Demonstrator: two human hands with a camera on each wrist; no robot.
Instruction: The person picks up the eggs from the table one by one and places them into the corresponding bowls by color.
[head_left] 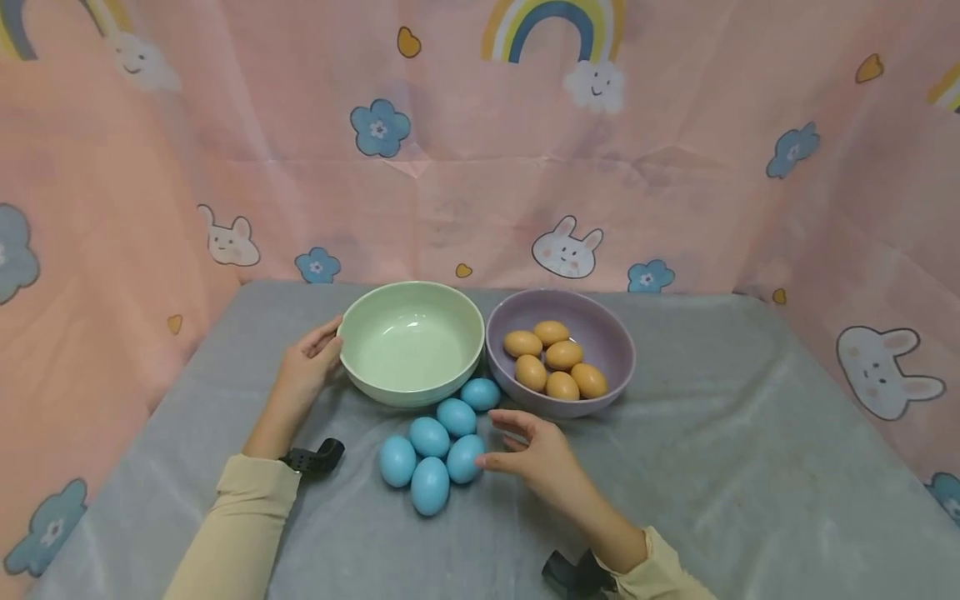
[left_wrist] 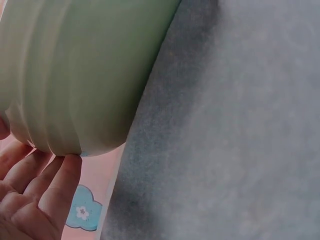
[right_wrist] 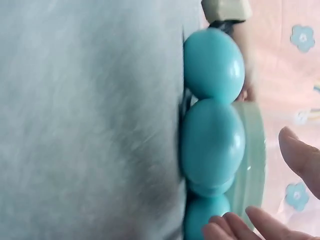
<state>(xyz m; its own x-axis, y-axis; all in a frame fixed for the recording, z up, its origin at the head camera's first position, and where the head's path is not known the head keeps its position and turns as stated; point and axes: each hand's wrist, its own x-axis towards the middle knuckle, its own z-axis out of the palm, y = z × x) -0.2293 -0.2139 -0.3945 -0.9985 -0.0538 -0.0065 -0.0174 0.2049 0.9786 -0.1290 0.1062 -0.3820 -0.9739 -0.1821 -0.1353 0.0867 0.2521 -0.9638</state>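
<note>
In the head view, several blue eggs lie clustered on the grey cloth in front of a light green bowl. My left hand touches that bowl's left outer side. The left wrist view has its fingers fairly straight against the green wall. My right hand is beside the cluster, thumb and fingers apart, the thumb tip by the rightmost front egg; contact is hard to tell. Seen from the right wrist, the gap between thumb and fingers holds nothing. The green bowl's visible inside has nothing in it.
A purple bowl with several orange-brown eggs stands right of the green one, very close to it. Grey cloth covers the table. Pink printed fabric hangs behind and along both sides.
</note>
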